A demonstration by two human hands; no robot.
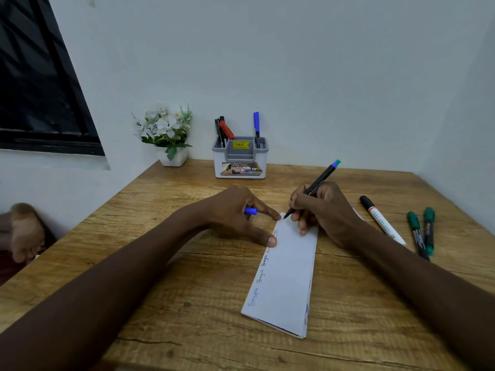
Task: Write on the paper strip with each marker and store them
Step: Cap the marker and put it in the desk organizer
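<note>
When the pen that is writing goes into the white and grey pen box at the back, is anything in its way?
Nothing visible. Only bare wooden table lies between the black marker in the right hand and the white and grey plastic holder. The left hand, holding the blue cap, sits off to the side.

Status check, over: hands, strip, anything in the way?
Right hand grips black-barrelled marker, tip at far corner of white folded paper strip. Left hand holds small blue cap, pinning strip edge. White marker, two green markers lie right; nothing blocking.
</note>
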